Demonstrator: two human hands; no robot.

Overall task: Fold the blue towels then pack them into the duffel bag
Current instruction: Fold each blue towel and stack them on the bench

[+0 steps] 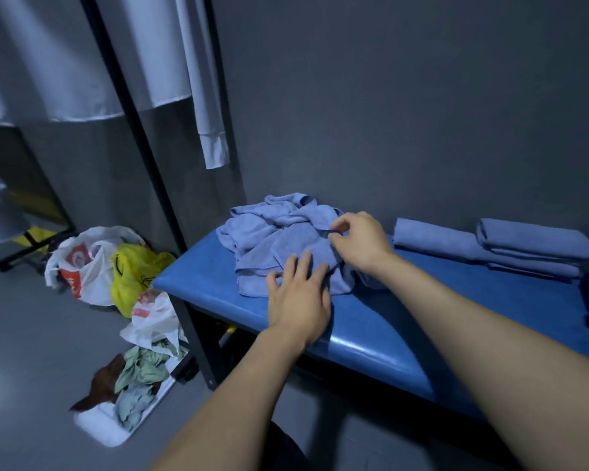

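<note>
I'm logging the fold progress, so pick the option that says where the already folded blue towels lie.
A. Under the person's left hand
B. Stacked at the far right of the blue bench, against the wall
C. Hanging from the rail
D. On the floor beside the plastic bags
B: the folded towels lie stacked at the far right of the blue bench by the wall, apart from the crumpled pile that both hands are working on.

Blue padded table [371, 321], crumpled blue towels [279, 232] at its left end, folded towels [510, 246] stacked at right
</note>
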